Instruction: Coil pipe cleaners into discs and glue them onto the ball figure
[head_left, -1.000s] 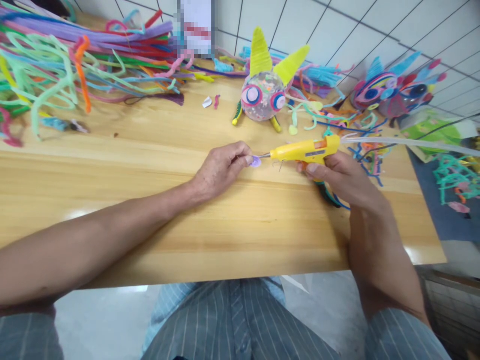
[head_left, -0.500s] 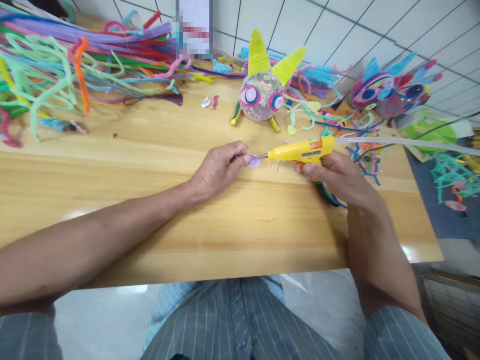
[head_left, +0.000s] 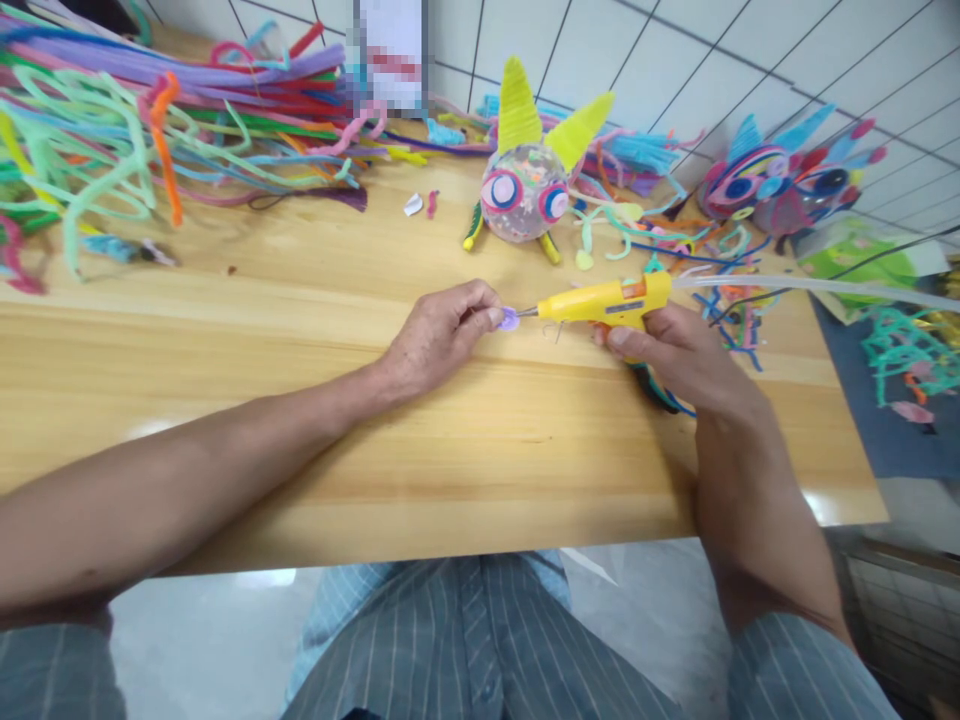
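Between thumb and fingers, my left hand (head_left: 450, 335) pinches a small purple coil of pipe cleaner (head_left: 510, 319) above the table. My right hand (head_left: 675, 350) is wrapped round the handle of a yellow hot glue gun (head_left: 604, 300), with a clear glue stick (head_left: 810, 287) trailing from its back. The metal nozzle meets the edge of the purple coil. Behind them stands a clear round figure (head_left: 517, 205) with yellow-green ears, pink and blue coiled eyes and small feet. Dark-handled pliers or scissors (head_left: 654, 388) lie partly hidden beneath my right hand.
Heaps of coloured pipe cleaners (head_left: 187, 120) cover the wooden table's (head_left: 337, 490) back left. Cut scraps (head_left: 675, 235) are scattered at the back right, near two more decorated figures (head_left: 780, 185) by the tiled wall. A black cord (head_left: 847, 265) runs in from the right.
Almost nothing differs. Both hands keep their places, with the nozzle still at the purple coil; the view has shifted very slightly.
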